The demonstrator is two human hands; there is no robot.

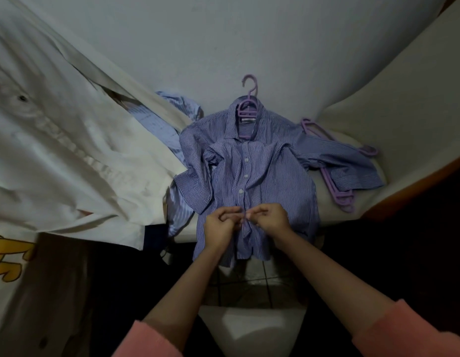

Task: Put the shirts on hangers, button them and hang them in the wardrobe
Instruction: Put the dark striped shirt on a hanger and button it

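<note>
Pink sleeves (414, 331) end at bare forearms that reach up to two hands meeting at the shirt front, low of centre. Left hand (222, 226) and right hand (271, 218) each have fingers curled, pinching the placket of the blue striped shirt (252, 181) between them; whether a button sits in the pinch is too small to tell. Three white buttons (246, 175) run up the placket toward 12 o'clock from the hands. That shirt lies flat on the bed (249, 42), collar at 12 o'clock, on a purple hanger (248, 99) whose hook pokes beyond the collar. At 2 o'clock, spare purple hangers (339, 194) lie partly under its sleeve. At 10 o'clock a paler blue shirt (172, 117) is bunched, half covered by a white garment (56, 150) filling the left side.
</note>
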